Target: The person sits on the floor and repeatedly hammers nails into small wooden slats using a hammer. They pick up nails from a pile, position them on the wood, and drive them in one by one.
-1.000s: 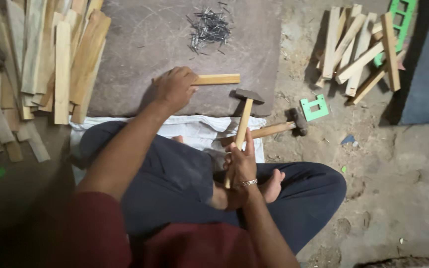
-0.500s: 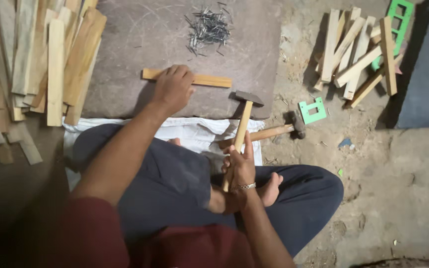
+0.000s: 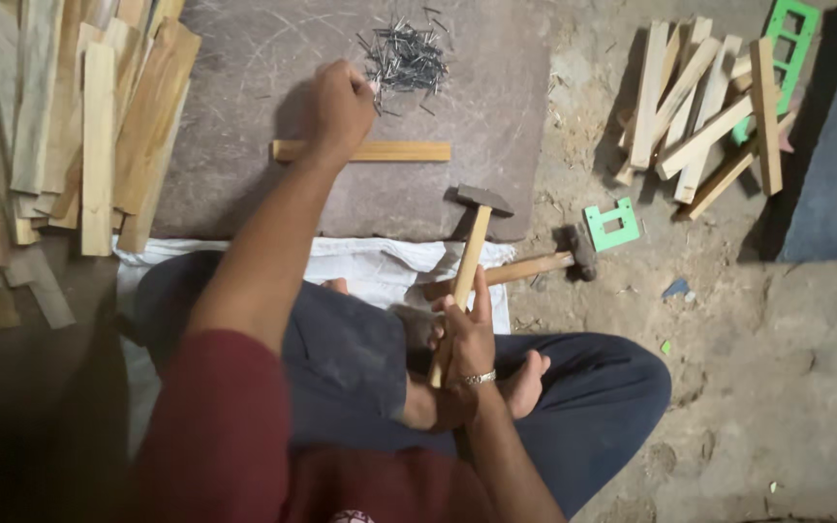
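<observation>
Reaching up toward the pile of nails (image 3: 404, 56), the left hand (image 3: 341, 102) sits right at its near edge with the fingers curled in. Can't tell whether a nail is already pinched between them or not; that part is hidden under the knuckles. Just below the hand, a short wooden strip (image 3: 389, 151) lies flat and crosswise on the grey slab (image 3: 244, 194), with the forearm crossing over its left end.

The right hand (image 3: 464, 339) is wrapped loosely around the lower handle of a hammer (image 3: 470, 254), index finger stretched along the wood. The hammer's head rests low near the slab's front edge, not raised. A second hammer (image 3: 544, 263) lies on the dirt just to the right, beside a small green plastic piece (image 3: 612, 225).

Looks to me like the nail-picking step, before any hitting. The next move would call for one nail stood upright on the strip and steadied with the fingertips while the hammer comes up, so fingers are the risk. Stacks of wooden slats (image 3: 89, 126) wait on the left, more at (image 3: 699, 107) on the right.
</observation>
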